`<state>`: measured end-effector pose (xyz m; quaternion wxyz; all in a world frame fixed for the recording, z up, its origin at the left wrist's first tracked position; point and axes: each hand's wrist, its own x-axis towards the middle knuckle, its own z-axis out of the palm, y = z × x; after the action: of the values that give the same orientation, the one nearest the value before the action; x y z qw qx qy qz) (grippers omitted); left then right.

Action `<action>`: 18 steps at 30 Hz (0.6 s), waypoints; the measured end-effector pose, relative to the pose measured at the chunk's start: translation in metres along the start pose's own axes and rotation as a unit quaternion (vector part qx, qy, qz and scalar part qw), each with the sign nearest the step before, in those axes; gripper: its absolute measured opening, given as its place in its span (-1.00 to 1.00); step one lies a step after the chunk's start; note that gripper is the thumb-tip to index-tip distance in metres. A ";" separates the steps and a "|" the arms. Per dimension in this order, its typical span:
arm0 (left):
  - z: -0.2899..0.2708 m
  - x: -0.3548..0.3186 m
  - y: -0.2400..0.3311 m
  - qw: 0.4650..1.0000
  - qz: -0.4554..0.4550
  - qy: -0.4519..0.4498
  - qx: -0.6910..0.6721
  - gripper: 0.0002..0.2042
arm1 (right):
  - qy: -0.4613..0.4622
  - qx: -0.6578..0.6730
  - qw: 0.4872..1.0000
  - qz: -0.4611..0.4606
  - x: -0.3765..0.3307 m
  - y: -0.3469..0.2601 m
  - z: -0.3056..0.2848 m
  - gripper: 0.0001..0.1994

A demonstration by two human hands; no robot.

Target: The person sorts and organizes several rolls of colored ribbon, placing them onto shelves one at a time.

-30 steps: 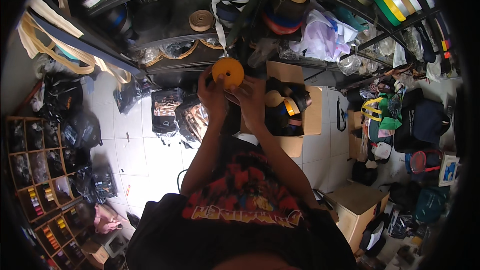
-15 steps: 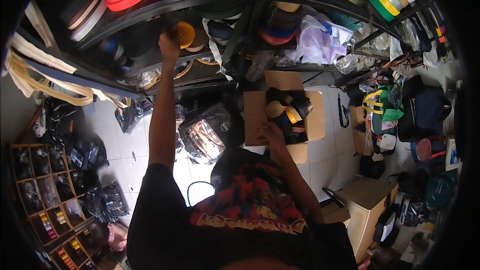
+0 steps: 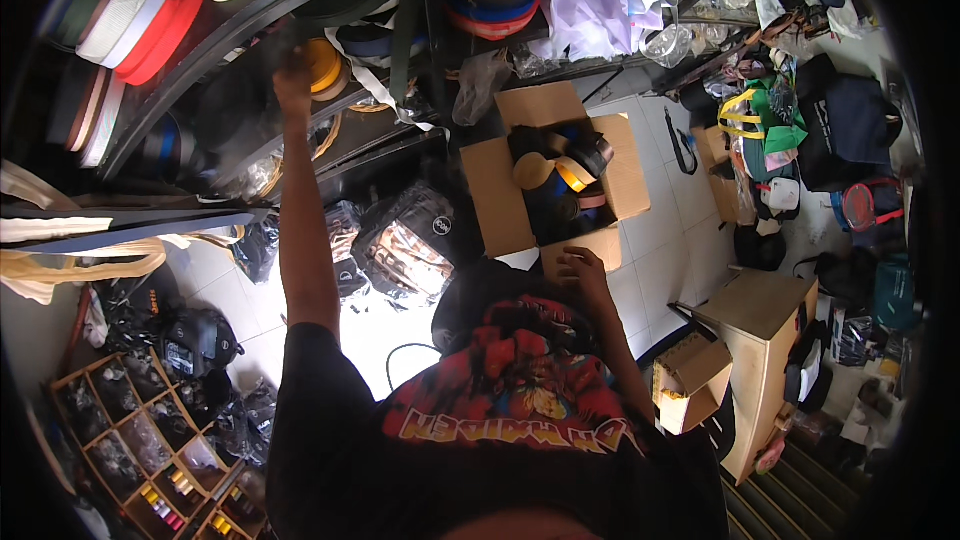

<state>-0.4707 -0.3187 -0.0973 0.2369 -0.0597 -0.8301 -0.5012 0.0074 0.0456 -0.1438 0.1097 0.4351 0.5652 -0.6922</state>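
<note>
My left arm reaches up to the dark shelf, where my left hand [image 3: 292, 85] is beside a yellow-orange webbing roll [image 3: 324, 68]. Blur and shadow hide its fingertips, so I cannot tell whether it holds anything. A tan roll [image 3: 335, 92] sits close by that one. Over the near flap of an open cardboard box [image 3: 490, 202], my right hand [image 3: 584, 270] hovers with its fingers loosely apart and nothing in them. Inside the box lie several rolls of strap, among them a tan one [image 3: 533, 172] and an orange one [image 3: 575, 176].
Red and white webbing rolls [image 3: 160, 35] fill the upper shelf. Plastic-wrapped bags [image 3: 410, 245] lie on the tiled floor beside the box. Pale straps [image 3: 110, 260] hang at the left above a wooden compartment rack [image 3: 130, 410]. A wooden cabinet [image 3: 755, 310] stands at the right.
The view has turned, so the shelf sits farther left. My right hand has drawn back from the box's opening to its near flap. My left hand remains at the shelf by the yellow-orange roll.
</note>
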 end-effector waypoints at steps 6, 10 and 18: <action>0.007 0.006 0.009 0.999 -0.050 0.014 0.009 -0.54 | -0.041 -0.012 0.999 0.010 0.003 0.011 -0.007 -0.67; -0.043 -0.026 -0.010 0.979 0.173 0.085 0.073 -0.57 | -0.042 0.016 0.999 0.016 -0.001 0.000 0.008 -0.79; 0.021 -0.259 0.083 0.984 0.046 -0.023 -0.172 -0.73 | -0.059 -0.082 0.995 -0.002 0.059 0.043 -0.042 -0.70</action>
<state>-0.2222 -0.2245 -0.1562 0.2270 -0.1493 -0.7332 -0.6233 0.0200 0.0883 -0.2148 0.1764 0.3822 0.6137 -0.6679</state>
